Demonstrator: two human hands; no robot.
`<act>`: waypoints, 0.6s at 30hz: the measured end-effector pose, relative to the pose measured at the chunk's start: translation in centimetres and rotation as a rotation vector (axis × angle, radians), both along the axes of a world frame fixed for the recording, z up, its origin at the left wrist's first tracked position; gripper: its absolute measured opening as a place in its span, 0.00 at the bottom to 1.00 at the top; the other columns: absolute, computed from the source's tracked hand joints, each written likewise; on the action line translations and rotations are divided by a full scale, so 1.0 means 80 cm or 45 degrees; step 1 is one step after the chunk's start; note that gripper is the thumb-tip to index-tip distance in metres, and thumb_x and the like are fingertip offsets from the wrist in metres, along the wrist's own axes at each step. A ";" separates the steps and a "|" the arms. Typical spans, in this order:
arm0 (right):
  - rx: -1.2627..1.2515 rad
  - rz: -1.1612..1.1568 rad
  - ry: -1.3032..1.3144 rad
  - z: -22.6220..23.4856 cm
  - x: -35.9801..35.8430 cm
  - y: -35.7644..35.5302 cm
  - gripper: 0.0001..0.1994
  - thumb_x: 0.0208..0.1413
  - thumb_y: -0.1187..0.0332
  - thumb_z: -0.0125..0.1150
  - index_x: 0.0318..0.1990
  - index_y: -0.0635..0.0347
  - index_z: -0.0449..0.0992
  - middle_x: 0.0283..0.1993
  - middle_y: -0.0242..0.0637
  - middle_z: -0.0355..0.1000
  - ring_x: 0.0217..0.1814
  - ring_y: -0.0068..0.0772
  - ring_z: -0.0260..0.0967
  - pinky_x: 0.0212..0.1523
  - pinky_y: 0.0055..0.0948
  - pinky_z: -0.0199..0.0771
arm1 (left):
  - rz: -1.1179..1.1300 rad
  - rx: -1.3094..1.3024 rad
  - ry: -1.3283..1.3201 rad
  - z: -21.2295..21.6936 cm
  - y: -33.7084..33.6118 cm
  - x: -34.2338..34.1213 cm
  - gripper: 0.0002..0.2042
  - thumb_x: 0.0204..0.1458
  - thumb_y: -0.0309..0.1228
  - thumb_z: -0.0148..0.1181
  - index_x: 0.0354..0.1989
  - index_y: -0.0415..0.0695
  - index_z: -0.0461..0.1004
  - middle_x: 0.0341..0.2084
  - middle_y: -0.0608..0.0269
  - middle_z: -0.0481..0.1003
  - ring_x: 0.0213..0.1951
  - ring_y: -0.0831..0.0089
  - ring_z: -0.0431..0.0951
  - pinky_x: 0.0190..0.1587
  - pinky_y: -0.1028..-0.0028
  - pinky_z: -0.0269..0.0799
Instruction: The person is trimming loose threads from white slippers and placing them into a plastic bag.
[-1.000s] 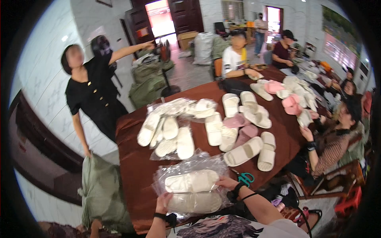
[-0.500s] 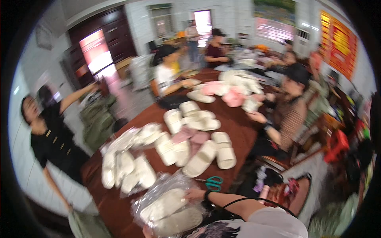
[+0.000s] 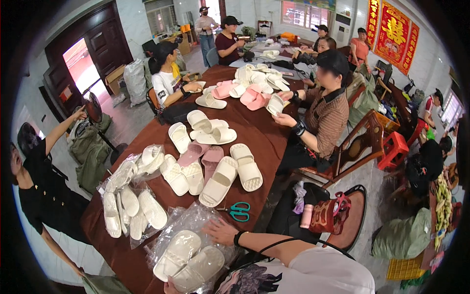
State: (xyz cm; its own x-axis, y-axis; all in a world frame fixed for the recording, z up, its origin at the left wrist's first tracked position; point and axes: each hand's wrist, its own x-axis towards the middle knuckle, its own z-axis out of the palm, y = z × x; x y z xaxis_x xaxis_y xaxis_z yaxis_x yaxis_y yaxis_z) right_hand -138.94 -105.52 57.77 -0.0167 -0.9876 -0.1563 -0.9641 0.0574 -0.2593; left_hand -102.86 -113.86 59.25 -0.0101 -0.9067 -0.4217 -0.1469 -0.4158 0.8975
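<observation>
A pair of cream slippers (image 3: 179, 252) lies in a clear plastic bag (image 3: 193, 219) at the table's near edge. My right hand (image 3: 220, 231) rests on the bag's right side, fingers stretched out and apart. Only a small part of my left hand (image 3: 170, 287) shows at the lower edge, against the near left end of the bagged slippers; its fingers seem to grip there, mostly hidden. Just beyond my right hand are teal-handled scissors (image 3: 240, 211). Loose cream slippers (image 3: 219, 181) and a mauve pair (image 3: 211, 159) lie farther up.
Bagged slippers (image 3: 128, 202) are piled at the left of the brown-covered table (image 3: 267, 161). Co-workers sit along both sides; one handles a slipper (image 3: 275, 104). At left, a standing person in black reaches toward a fan (image 3: 93, 108). A chair (image 3: 360, 147) and red stool (image 3: 393, 149) stand at right.
My right hand's fingers have spread out over the bag. The view has shifted and sharpened, so the table sits lower and farther left. The bagged slippers stay at the near edge.
</observation>
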 end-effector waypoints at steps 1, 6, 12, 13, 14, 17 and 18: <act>-0.073 -0.005 -0.004 -0.012 -0.008 0.001 0.33 0.61 0.53 0.47 0.71 0.45 0.45 0.74 0.40 0.42 0.76 0.50 0.35 0.70 0.56 0.37 | 0.057 0.098 -0.076 0.015 0.003 0.005 0.23 0.57 0.39 0.57 0.50 0.29 0.70 0.42 0.47 0.74 0.39 0.62 0.74 0.42 0.62 0.73; -0.125 -0.010 -0.086 -0.013 -0.008 -0.004 0.32 0.60 0.54 0.48 0.70 0.46 0.48 0.73 0.40 0.44 0.76 0.50 0.36 0.71 0.55 0.37 | -0.229 -0.275 -0.722 0.007 0.023 0.122 0.24 0.51 0.29 0.55 0.60 0.45 0.67 0.50 0.45 0.72 0.53 0.55 0.71 0.57 0.63 0.66; -0.099 -0.021 0.016 -0.004 -0.007 0.003 0.32 0.61 0.53 0.48 0.71 0.44 0.47 0.74 0.40 0.42 0.76 0.49 0.35 0.70 0.55 0.39 | 0.162 -0.110 -0.461 0.044 0.036 0.229 0.32 0.56 0.41 0.51 0.69 0.45 0.54 0.62 0.53 0.62 0.63 0.64 0.61 0.66 0.68 0.51; -0.077 -0.005 0.029 -0.002 -0.005 -0.004 0.32 0.60 0.53 0.48 0.71 0.44 0.48 0.74 0.40 0.42 0.76 0.49 0.35 0.70 0.55 0.39 | -0.003 -0.286 -0.692 0.029 0.040 0.267 0.33 0.56 0.43 0.49 0.69 0.44 0.52 0.63 0.54 0.60 0.64 0.65 0.58 0.68 0.69 0.46; -0.081 0.003 0.040 0.001 -0.005 -0.007 0.32 0.60 0.53 0.48 0.71 0.44 0.48 0.74 0.40 0.42 0.76 0.49 0.35 0.70 0.55 0.39 | -0.178 -0.458 -0.921 0.019 0.043 0.293 0.34 0.57 0.46 0.47 0.70 0.44 0.49 0.65 0.54 0.58 0.66 0.66 0.55 0.69 0.69 0.42; -0.078 -0.034 -0.012 0.003 -0.012 0.004 0.32 0.60 0.54 0.49 0.70 0.45 0.48 0.74 0.41 0.43 0.76 0.49 0.36 0.70 0.56 0.39 | 0.063 -0.234 -0.584 0.094 0.028 0.213 0.34 0.56 0.47 0.45 0.69 0.44 0.51 0.64 0.52 0.58 0.66 0.64 0.55 0.70 0.68 0.40; -0.077 -0.037 -0.012 0.004 -0.012 0.005 0.32 0.60 0.54 0.49 0.70 0.45 0.48 0.74 0.41 0.43 0.76 0.49 0.36 0.70 0.56 0.39 | 0.253 -0.185 -0.321 0.107 0.028 0.203 0.34 0.55 0.44 0.48 0.69 0.44 0.52 0.63 0.51 0.59 0.66 0.62 0.56 0.70 0.67 0.42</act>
State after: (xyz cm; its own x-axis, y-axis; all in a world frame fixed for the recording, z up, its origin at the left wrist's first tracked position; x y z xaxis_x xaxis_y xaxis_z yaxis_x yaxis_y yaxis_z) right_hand -139.87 -105.10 58.09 -0.0447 -0.9943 -0.0966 -0.9597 0.0696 -0.2722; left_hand -86.62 -111.59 67.81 0.2605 -0.9313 -0.2548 -0.3004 -0.3290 0.8953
